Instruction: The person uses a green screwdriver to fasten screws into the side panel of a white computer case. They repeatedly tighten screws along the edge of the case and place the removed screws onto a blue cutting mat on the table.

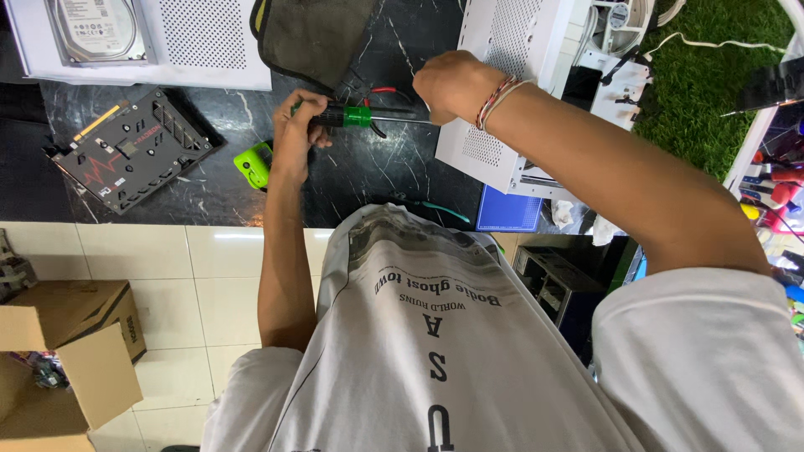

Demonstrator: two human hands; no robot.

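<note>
On the black table we hold a screwdriver flat above it. Our left hand grips the handle. Our right hand pinches the metal end, beside the white case. A green tool lies near.

Both hands raised, grips seemingly closed.

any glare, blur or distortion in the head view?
Head view: glare streak on the glossy white tile edge; wide-angle bending at the frame edges; left hand, right hand and green-banded screwdriver reasonably sharp; black marble counter evenly lit.
</note>
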